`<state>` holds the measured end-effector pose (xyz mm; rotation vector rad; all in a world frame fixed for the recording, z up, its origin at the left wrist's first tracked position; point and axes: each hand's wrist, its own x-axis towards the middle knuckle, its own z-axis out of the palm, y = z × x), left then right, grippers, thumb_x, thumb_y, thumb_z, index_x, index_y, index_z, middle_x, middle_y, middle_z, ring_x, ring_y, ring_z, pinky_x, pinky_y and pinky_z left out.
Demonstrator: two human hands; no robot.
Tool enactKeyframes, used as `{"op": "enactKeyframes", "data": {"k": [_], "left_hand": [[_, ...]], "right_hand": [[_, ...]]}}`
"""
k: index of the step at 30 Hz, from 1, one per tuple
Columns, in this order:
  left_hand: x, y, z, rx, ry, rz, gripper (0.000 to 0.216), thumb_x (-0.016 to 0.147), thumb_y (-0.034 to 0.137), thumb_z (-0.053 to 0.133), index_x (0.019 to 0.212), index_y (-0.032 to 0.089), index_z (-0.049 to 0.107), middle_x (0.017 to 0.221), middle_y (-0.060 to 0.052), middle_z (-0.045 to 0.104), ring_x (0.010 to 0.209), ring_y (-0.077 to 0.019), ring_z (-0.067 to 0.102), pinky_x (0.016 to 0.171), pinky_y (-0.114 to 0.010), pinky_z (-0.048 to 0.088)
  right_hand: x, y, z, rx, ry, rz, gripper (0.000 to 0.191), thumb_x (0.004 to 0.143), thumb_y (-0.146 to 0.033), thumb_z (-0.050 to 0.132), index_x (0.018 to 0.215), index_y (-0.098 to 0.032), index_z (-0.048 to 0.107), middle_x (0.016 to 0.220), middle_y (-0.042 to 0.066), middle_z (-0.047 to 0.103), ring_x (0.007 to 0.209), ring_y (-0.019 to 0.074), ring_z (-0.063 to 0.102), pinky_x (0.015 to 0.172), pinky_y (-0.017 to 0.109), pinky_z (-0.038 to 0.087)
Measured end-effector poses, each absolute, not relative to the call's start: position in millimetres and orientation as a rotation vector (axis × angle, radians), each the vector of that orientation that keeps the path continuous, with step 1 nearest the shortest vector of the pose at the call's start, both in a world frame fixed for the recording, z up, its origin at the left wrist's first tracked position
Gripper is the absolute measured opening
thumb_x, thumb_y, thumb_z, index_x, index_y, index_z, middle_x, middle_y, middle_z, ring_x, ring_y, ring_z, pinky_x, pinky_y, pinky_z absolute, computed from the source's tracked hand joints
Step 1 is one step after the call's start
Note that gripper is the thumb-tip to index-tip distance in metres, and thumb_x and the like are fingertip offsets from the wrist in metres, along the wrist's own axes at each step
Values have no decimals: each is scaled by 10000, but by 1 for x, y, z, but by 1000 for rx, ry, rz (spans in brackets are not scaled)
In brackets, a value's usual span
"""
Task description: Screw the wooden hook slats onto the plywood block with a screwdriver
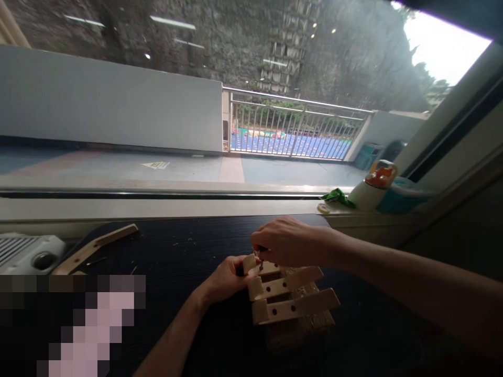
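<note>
In the head view, a wooden piece [294,310] made of several pale slats with dark round holes sits on the dark table. The slats lie side by side, their near-left ends thick and blocky. My left hand [230,275] is closed on the rounded block end [250,263] of the farthest slat. Just above that same slat is my right hand [286,240], fingers curled and pinched downward over the holes. Something small and dark shows under its fingertips, but I cannot make out what it is.
An angled wooden strip [98,243] lies at the back left of the dark table [157,251], beside a white appliance [35,254]. On the sill stand a white jug with an orange top [367,191], a green cloth [338,197] and a small roll [323,208]. A pixelated patch covers the lower left.
</note>
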<state>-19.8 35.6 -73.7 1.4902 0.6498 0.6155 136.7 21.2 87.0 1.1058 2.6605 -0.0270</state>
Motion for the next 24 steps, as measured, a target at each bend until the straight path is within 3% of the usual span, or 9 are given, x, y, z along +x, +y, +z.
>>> {"op": "enactKeyframes", "data": {"k": [3,9,15,24], "left_hand": [[-20,35,-71,1517,677,617,194,707,293,656,784,117,633,653,36,566,601,-97,471,577,-189,377],[-18,35,-69,1490,687,624,176,693,265,661,783,118,624,664,35,558,606,-96,463,593,-195,382],[-18,34,-68,1496,664,637,182,699,281,662,772,118,627,656,33,562,608,-99,473,580,-193,380],[-18,35,-69,1522,694,628,228,699,279,658,854,112,643,723,7,625,655,-127,531,622,-211,409]], "right_hand": [[134,20,81,1082,2656,8,177,834,-188,444,858,-150,616,747,53,652,684,142,576,570,250,315],[125,19,82,1336,2495,72,319,872,-317,388,803,-140,643,712,92,659,629,170,595,533,255,333],[125,15,93,1300,2493,100,276,814,-356,463,801,-144,640,715,87,659,631,179,596,540,261,338],[127,10,100,1067,2562,48,207,867,-172,433,814,-134,629,769,66,660,689,134,580,583,250,333]]}}
